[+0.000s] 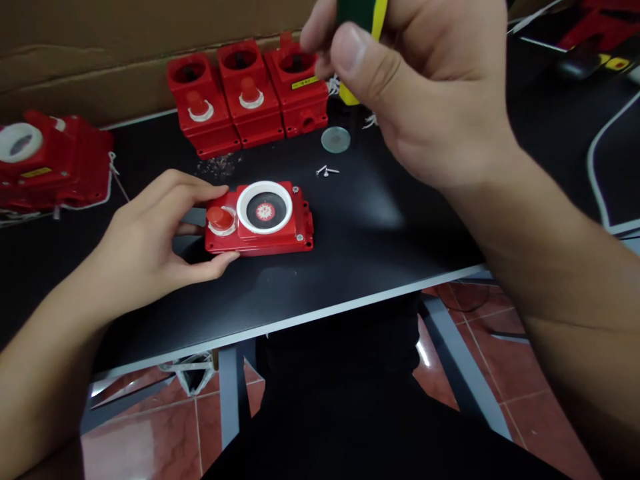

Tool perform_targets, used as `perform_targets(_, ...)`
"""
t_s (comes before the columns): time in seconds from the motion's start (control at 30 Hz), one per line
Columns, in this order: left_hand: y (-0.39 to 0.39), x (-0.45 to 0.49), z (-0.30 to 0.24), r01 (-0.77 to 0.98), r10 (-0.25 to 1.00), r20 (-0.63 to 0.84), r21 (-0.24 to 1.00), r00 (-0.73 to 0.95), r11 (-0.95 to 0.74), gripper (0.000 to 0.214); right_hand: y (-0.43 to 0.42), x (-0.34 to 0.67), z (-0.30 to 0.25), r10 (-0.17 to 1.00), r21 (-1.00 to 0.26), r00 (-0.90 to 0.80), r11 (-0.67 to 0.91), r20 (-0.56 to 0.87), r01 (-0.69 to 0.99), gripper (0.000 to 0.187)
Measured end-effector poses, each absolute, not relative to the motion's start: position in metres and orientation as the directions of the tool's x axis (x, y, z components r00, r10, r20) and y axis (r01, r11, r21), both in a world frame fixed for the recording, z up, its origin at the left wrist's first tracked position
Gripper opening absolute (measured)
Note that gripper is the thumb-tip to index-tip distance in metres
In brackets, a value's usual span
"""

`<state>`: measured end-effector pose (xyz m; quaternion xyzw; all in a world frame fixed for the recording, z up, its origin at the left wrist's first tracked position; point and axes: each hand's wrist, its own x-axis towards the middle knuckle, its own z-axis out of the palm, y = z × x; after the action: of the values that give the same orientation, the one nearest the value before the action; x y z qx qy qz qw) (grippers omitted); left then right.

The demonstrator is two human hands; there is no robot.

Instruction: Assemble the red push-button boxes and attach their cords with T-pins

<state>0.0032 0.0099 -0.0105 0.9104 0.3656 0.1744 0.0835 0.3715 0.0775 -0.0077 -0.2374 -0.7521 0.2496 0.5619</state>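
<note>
Right now the red box lies flat on the black tabletop, its knob end pinched between the thumb and fingers of the left hand. To the right of those fingers and a little beyond lie small screws and a clear disc; past the fingertips, three red housings stand side by side. The right hand's fingers, raised, curl around a green-and-yellow handle.
</note>
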Motion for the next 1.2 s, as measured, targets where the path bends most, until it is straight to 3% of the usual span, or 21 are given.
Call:
perform_targets(0.07,0.009,0.004,-0.011,0.636,0.692,0.253,0.273,0.677,-0.722,0.066,0.07,0.369,-0.005,0.602,-0.602,-0.285,0.792,0.746,0.1,0.035)
perform_targets(0.2,0.007,0.004,-0.011,0.636,0.689,0.257,0.265,0.678,-0.725,0.067,0.058,0.37,0.001,0.739,-0.752,-0.33,0.649,0.587,0.115,0.057)
perform_targets(0.3,0.008,0.005,-0.011,0.643,0.695,0.255,0.264,0.673,-0.719,0.066,0.058,0.37,0.005,0.773,-0.821,-0.417,0.562,0.478,0.101,0.063)
perform_targets(1.07,0.009,0.005,-0.011,0.625,0.683,0.258,0.279,0.683,-0.73,0.062,0.057,0.367,0.007,0.576,-0.745,-0.593,0.664,0.563,-0.063,0.058)
perform_targets(1.2,0.009,0.005,-0.01,0.635,0.691,0.247,0.274,0.68,-0.722,0.062,0.056,0.377,0.002,0.554,-0.714,-0.601,0.699,0.577,-0.042,0.045)
